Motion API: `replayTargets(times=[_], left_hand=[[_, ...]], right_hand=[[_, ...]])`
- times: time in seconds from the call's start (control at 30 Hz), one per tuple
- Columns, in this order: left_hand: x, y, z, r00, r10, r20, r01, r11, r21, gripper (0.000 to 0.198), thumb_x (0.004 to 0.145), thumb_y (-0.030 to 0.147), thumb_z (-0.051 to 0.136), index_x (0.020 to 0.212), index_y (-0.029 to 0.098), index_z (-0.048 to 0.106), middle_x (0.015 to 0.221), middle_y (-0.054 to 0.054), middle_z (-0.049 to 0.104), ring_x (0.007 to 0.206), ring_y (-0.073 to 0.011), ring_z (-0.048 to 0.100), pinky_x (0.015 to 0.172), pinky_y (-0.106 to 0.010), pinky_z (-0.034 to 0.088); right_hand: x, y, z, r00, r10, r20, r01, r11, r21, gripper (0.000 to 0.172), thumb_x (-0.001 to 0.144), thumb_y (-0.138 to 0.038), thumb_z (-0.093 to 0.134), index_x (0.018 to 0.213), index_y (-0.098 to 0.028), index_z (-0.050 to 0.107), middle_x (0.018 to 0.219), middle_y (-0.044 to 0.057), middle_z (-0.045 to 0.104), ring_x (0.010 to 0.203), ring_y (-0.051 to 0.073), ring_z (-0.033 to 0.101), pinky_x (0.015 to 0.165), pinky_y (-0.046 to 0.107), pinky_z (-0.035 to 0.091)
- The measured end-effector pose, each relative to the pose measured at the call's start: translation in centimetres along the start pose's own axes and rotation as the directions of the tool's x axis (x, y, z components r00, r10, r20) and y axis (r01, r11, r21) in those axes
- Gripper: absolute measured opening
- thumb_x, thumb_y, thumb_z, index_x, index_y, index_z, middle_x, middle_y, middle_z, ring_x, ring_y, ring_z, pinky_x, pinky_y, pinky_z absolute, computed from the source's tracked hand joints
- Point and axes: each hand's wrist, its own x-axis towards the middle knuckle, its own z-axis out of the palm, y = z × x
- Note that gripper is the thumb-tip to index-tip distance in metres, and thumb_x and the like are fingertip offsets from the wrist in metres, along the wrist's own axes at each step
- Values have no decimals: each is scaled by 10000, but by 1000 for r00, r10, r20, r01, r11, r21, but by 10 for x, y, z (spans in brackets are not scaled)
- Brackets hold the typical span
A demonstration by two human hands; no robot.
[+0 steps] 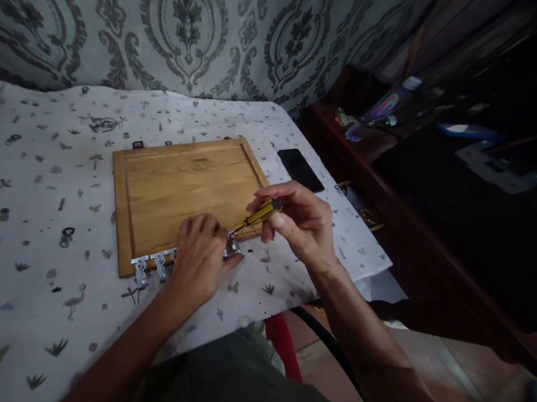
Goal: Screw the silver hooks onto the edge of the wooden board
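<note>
A framed wooden panel (193, 194), like a small cabinet door, lies flat on the patterned tablecloth. Metal hinges (161, 266) line its near edge. My left hand (201, 256) bends over that edge, its fingers curled on the wood and its thumb against a hinge (232, 247) near the right end. Between the fingertips of my right hand (302, 223) is a yellow and black screwdriver (262, 212), slanting down to the left. Its tip reaches that right-hand hinge; whether a screw sits under it is too small to see. My left hand partly covers the hinge row.
Right of the panel lies a black phone (300, 170). The white tablecloth (83, 327) ends near my lap, and a patterned curtain (186, 40) hangs behind it. A dark wooden desk (332, 121) stands close on the right, with a clear bottle (384, 108) lying tilted on it.
</note>
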Motion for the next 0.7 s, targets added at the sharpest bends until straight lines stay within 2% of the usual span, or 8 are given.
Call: replayTargets(times=[0.1, 0.17, 0.3, 0.47, 0.53, 0.63, 0.7], left_hand=[[0, 0, -1, 1000, -7, 12, 6, 1000, 8, 361, 835, 410, 813, 1052, 135, 726, 1094, -119, 672, 1133, -339, 563, 993, -493, 456], [1, 0, -1, 1000, -14, 14, 13, 1000, 6, 346, 833, 399, 813, 1040, 135, 728, 1074, -120, 671, 1125, -340, 561, 982, -494, 458], [1, 0, 0, 1000, -12, -4, 12, 1000, -18, 297, 859, 391, 781, 1020, 148, 724, 1072, -124, 666, 1131, -341, 547, 983, -508, 452], [1, 0, 1, 1000, -6, -6, 6, 1000, -27, 271, 871, 389, 766, 1005, 158, 723, 1054, -117, 663, 1106, -334, 549, 969, -510, 454], [1, 0, 0, 1000, 1, 0, -1, 1000, -20, 291, 866, 392, 777, 1022, 153, 724, 1051, -112, 663, 1099, -327, 554, 968, -498, 455], [1, 0, 0, 1000, 6, 5, -6, 1000, -4, 324, 852, 396, 796, 1030, 135, 726, 1065, -120, 668, 1097, -330, 560, 977, -496, 455], [1, 0, 0, 1000, 3, 1, -3, 1000, -1, 328, 843, 394, 806, 1024, 131, 727, 1071, -126, 670, 1101, -339, 560, 972, -499, 458]], right_hand=[[-1, -1, -4, 999, -14, 46, 15, 1000, -20, 324, 953, -455, 684, 1202, -253, 731, 997, 15, 758, 527, 55, 638, 551, 231, 583], [-1, 0, -5, 999, -12, 41, 13, 999, -43, 288, 954, -440, 685, 1158, -249, 755, 1004, 23, 756, 513, 58, 632, 539, 240, 582], [1, 1, -2, 1000, -22, -5, 22, 999, -39, 266, 868, -459, 780, 984, -220, 776, 986, 32, 752, 507, 63, 610, 460, 221, 538], [0, 0, 0, 1000, 30, 5, -30, 999, -19, 313, 844, -497, 794, 926, -198, 744, 922, 29, 788, 457, 58, 594, 464, 220, 537], [-1, 0, -1, 999, 33, 22, -33, 999, -13, 322, 846, -495, 793, 967, -201, 744, 931, 29, 792, 489, 70, 624, 498, 231, 563], [-3, -1, -4, 998, 47, 41, -47, 999, -3, 340, 887, -462, 761, 1127, -222, 747, 985, 29, 789, 549, 81, 663, 558, 249, 600], [-3, -1, -5, 998, 43, 49, -44, 999, 7, 301, 919, -413, 737, 1168, -243, 749, 1004, 21, 786, 562, 77, 670, 574, 248, 604]])
